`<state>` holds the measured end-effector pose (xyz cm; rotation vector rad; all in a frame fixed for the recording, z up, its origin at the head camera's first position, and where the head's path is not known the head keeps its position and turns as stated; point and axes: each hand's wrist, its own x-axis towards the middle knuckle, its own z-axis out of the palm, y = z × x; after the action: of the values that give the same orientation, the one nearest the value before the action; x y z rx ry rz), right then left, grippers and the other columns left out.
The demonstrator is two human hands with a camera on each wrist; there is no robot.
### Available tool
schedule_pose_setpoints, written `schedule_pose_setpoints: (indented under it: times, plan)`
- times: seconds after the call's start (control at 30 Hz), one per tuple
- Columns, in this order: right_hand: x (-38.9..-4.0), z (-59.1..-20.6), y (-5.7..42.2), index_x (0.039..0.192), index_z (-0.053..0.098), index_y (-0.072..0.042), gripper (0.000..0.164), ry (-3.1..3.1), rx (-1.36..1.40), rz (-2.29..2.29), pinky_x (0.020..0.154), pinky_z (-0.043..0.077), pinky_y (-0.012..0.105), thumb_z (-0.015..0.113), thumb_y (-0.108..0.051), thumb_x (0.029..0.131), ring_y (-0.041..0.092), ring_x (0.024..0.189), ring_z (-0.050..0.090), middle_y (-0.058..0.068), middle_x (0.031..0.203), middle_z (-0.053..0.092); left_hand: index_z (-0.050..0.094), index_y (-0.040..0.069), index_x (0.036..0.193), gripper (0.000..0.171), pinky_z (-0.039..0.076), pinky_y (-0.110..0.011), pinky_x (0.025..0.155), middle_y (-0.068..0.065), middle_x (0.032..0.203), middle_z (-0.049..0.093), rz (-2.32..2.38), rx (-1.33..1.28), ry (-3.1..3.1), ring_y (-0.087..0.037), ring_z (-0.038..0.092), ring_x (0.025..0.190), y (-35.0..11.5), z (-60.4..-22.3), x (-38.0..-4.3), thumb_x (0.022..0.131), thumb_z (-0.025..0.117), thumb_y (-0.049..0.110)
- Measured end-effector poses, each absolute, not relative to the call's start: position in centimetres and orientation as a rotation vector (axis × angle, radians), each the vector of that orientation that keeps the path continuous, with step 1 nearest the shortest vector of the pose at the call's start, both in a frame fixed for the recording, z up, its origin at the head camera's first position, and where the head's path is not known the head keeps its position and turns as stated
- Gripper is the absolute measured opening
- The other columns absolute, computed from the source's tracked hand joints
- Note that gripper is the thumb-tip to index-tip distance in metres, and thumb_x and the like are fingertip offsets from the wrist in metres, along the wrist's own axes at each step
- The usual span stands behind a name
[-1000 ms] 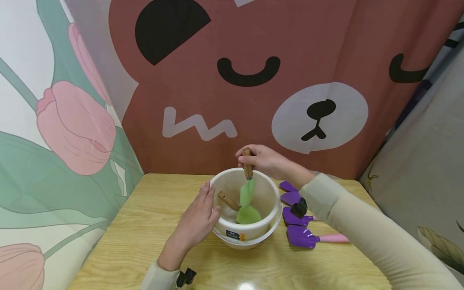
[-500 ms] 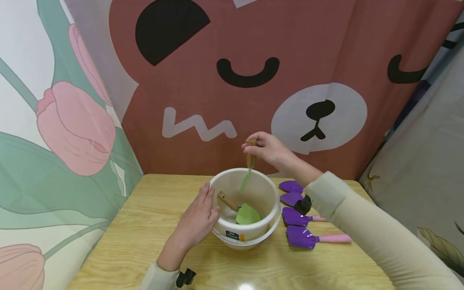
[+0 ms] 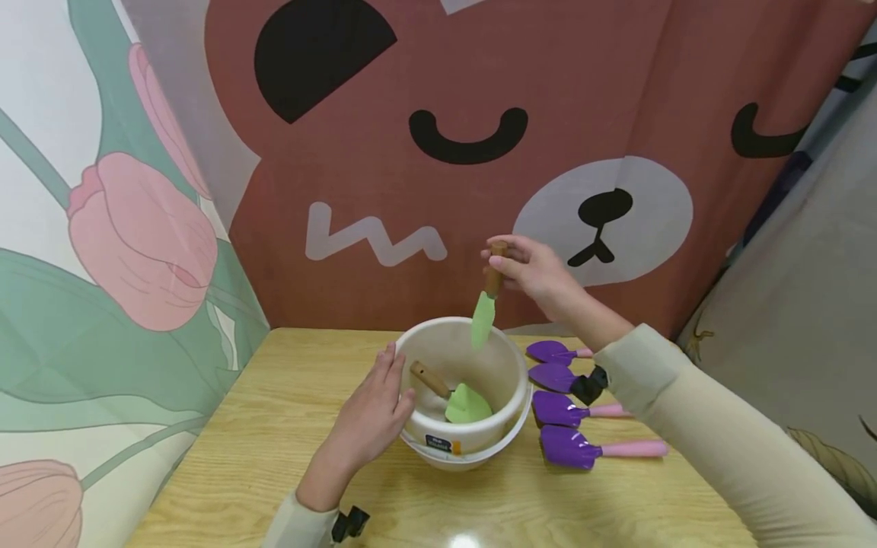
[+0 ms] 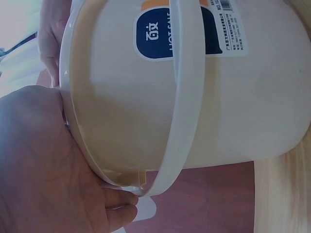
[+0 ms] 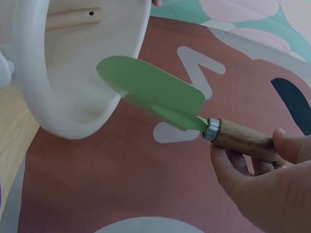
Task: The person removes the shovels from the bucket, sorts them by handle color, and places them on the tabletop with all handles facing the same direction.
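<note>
A green hand trowel (image 3: 483, 318) with a wooden handle hangs blade down, its tip overlapping the far rim of a white bucket (image 3: 457, 329) in the head view. My right hand (image 3: 548, 280) grips the wooden handle, as the right wrist view shows with the trowel (image 5: 155, 92) beside the bucket's mouth. Flat against the bucket's left side lies my left hand (image 3: 373, 411), fingers nearly straight along the rim. Inside the bucket rests another green-headed tool (image 3: 468, 405) with a wooden handle. A lowered white bail handle (image 4: 187, 107) crosses the bucket's labelled side.
Several purple-headed tools with pink handles lie in a column to the bucket's right, including a purple shovel (image 3: 569, 447) nearest the front. The wooden table (image 3: 288, 426) ends at a printed cloth backdrop (image 3: 356, 297) with a bear's face.
My right hand has lifted the green trowel out of the bucket, moving up and to the right. The other green tool stays inside, and my left hand keeps its place on the bucket.
</note>
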<state>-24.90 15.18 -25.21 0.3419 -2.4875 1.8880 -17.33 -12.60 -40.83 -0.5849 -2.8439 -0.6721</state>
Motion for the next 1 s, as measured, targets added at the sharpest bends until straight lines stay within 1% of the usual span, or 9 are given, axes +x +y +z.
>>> schedule_pose_setpoints:
  times: [0.13, 0.3, 0.43, 0.6, 0.7, 0.8, 0.93, 1.0]
  plan:
    - [-24.7, -24.8, 15.9, 0.145, 0.050, -0.009, 0.042, -2.444, 0.329, 1.947, 0.109, 0.047, 0.047, 0.054, -0.018, 0.105, 0.031, 0.131, 0.057, 0.014, 0.140, 0.058, 0.027, 0.002, 0.159, 0.066, 0.026, -0.049, 0.122, -0.011, 0.170, 0.012, -0.678, -0.588, -2.839, -0.030, 0.015, 0.155, -12.6, -40.9, -17.3, 0.107, 0.037, 0.040]
    - [-24.3, -24.2, 16.7, 0.144, 0.051, -0.010, 0.039, -2.390, 0.303, 1.976, 0.111, 0.045, 0.048, 0.052, -0.016, 0.106, 0.031, 0.132, 0.055, 0.017, 0.139, 0.057, 0.027, 0.002, 0.160, 0.066, 0.026, -0.048, 0.123, -0.011, 0.170, 0.011, -0.678, -0.583, -2.845, -0.030, 0.014, 0.155, -12.6, -40.8, -17.3, 0.107, 0.037, 0.041]
    - [-24.0, -24.0, 17.6, 0.148, 0.047, -0.010, 0.042, -2.365, 0.284, 1.983, 0.111, 0.044, 0.048, 0.050, -0.015, 0.106, 0.031, 0.133, 0.054, 0.017, 0.141, 0.056, 0.027, 0.002, 0.160, 0.066, 0.026, -0.049, 0.122, -0.011, 0.170, 0.011, -0.676, -0.583, -2.846, -0.030, 0.014, 0.155, -12.5, -40.8, -17.3, 0.107, 0.037, 0.041]
    - [-23.7, -24.0, 19.3, 0.151, 0.043, -0.010, 0.045, -2.314, 0.221, 2.013, 0.109, 0.047, 0.047, 0.048, -0.019, 0.107, 0.031, 0.133, 0.054, 0.015, 0.141, 0.055, 0.028, 0.002, 0.159, 0.066, 0.027, -0.049, 0.122, -0.011, 0.170, 0.012, -0.686, -0.584, -2.836, -0.030, 0.016, 0.155, -12.4, -40.8, -17.3, 0.107, 0.038, 0.041]
    - [-23.4, -24.0, 20.3, 0.150, 0.042, -0.009, 0.045, -2.272, 0.210, 2.035, 0.109, 0.046, 0.047, 0.048, -0.021, 0.107, 0.029, 0.130, 0.057, 0.013, 0.139, 0.056, 0.029, 0.003, 0.159, 0.066, 0.027, -0.049, 0.122, -0.010, 0.170, 0.011, -0.690, -0.581, -2.837, -0.028, 0.014, 0.155, -12.3, -40.8, -17.4, 0.107, 0.038, 0.041]
    - [-23.1, -24.0, 21.3, 0.150, 0.039, -0.006, 0.046, -2.227, 0.237, 2.063, 0.110, 0.044, 0.049, 0.048, -0.022, 0.107, 0.026, 0.125, 0.060, 0.013, 0.135, 0.056, 0.029, 0.002, 0.159, 0.065, 0.027, -0.049, 0.122, -0.011, 0.170, 0.013, -0.686, -0.583, -2.832, -0.029, 0.016, 0.155, -12.2, -40.8, -17.4, 0.107, 0.038, 0.041]
    - [-22.5, -24.0, 22.5, 0.154, 0.033, -0.005, 0.054, -2.188, 0.248, 2.084, 0.111, 0.042, 0.050, 0.047, -0.024, 0.106, 0.020, 0.120, 0.062, 0.010, 0.131, 0.056, 0.030, 0.001, 0.158, 0.065, 0.028, -0.049, 0.122, -0.012, 0.169, 0.015, -0.689, -0.590, -2.821, -0.031, 0.018, 0.155, -12.1, -40.9, -17.3, 0.107, 0.038, 0.040]
    - [-22.2, -24.0, 23.1, 0.156, 0.031, -0.007, 0.057, -2.169, 0.241, 2.094, 0.111, 0.041, 0.049, 0.048, -0.026, 0.106, 0.019, 0.120, 0.062, 0.010, 0.131, 0.056, 0.030, 0.001, 0.158, 0.065, 0.028, -0.049, 0.122, -0.013, 0.169, 0.014, -0.694, -0.594, -2.818, -0.031, 0.018, 0.155, -12.1, -41.0, -17.3, 0.107, 0.038, 0.040]
